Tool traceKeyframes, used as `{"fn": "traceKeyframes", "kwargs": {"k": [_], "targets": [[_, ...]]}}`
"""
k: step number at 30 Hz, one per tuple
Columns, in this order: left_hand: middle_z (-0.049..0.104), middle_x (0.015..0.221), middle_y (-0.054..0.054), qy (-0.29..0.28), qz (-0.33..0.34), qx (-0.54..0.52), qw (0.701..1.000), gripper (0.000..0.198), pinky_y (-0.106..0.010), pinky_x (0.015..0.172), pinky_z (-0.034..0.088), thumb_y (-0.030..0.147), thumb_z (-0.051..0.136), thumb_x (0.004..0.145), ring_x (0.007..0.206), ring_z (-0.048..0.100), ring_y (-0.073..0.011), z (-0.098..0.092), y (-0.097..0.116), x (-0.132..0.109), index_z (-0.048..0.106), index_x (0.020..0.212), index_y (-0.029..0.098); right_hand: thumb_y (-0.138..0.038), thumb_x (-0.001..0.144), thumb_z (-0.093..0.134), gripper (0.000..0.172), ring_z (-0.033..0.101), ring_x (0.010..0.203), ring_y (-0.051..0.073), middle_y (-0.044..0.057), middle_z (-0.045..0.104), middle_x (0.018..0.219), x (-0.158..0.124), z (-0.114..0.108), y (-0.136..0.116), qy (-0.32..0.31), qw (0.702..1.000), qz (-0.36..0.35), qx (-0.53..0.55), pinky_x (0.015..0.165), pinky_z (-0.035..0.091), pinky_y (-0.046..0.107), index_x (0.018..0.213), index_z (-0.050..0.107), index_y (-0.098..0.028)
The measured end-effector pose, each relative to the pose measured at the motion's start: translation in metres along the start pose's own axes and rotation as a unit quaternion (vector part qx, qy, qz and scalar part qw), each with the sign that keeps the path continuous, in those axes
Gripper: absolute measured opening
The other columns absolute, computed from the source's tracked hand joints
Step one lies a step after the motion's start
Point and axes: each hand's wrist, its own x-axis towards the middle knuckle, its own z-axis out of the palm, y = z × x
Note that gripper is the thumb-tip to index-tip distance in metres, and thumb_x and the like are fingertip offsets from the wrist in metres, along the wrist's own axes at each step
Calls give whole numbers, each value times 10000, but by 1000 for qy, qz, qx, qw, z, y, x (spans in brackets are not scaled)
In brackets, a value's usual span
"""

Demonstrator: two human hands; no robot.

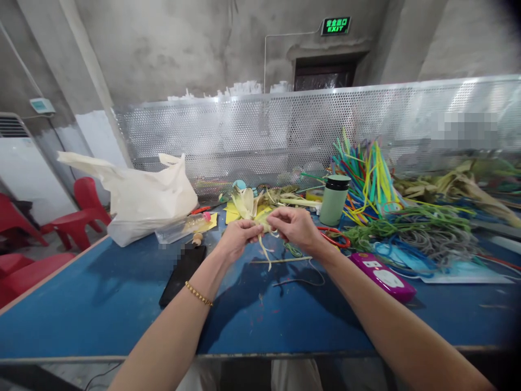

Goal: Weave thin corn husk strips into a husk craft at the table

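Over the middle of the blue table (134, 304), my left hand (240, 238) is closed, its thumb and fingers pinching a pale corn husk. A thin husk strip (265, 251) dangles below those fingers. Close beside it on the right, my right hand (296, 227) is also closed, the fingertips drawn together at the same piece with a narrow strip near them. Pale corn husk leaves (245, 202) fan out just beyond the hands. My fingers partly hide the held piece.
On the left stand a white plastic bag (150, 190), a clear bottle (189, 222) and a black phone-like slab (183, 274). To the right are a green tumbler (334, 201), a purple case (383, 277), tangled cords (435, 233) and bright strips (372, 182). A perforated metal screen (228, 127) rises behind.
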Motion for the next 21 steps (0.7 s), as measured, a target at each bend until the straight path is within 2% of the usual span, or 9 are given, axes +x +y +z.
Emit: {"fn": "traceKeyframes", "kwargs": {"k": [4, 10, 21], "targets": [[613, 605, -30, -35, -1, 1, 999, 285, -247, 551, 313, 338, 842, 602, 536, 458, -74, 3, 4, -3, 661, 609, 117, -306, 785, 636, 192, 513, 557, 106, 21, 639, 639, 2, 2, 11, 2, 997, -50, -62, 514, 383, 228, 710, 694, -139], [612, 609, -36, -41, 3, 17, 999, 269, -252, 550, 302, 330, 826, 628, 529, 449, -71, 4, 3, -4, 663, 614, 117, -301, 776, 646, 195, 490, 549, 103, 13, 622, 615, 4, -1, 17, -22, 998, -20, -50, 518, 366, 231, 710, 706, -128], [587, 597, -35, -54, -10, 49, 997, 272, -260, 547, 285, 340, 806, 645, 525, 431, -73, 3, 1, -5, 661, 607, 113, -285, 750, 675, 158, 527, 592, 110, 14, 643, 647, 4, -5, 15, -60, 997, -39, -17, 554, 394, 231, 689, 710, -144]]}}
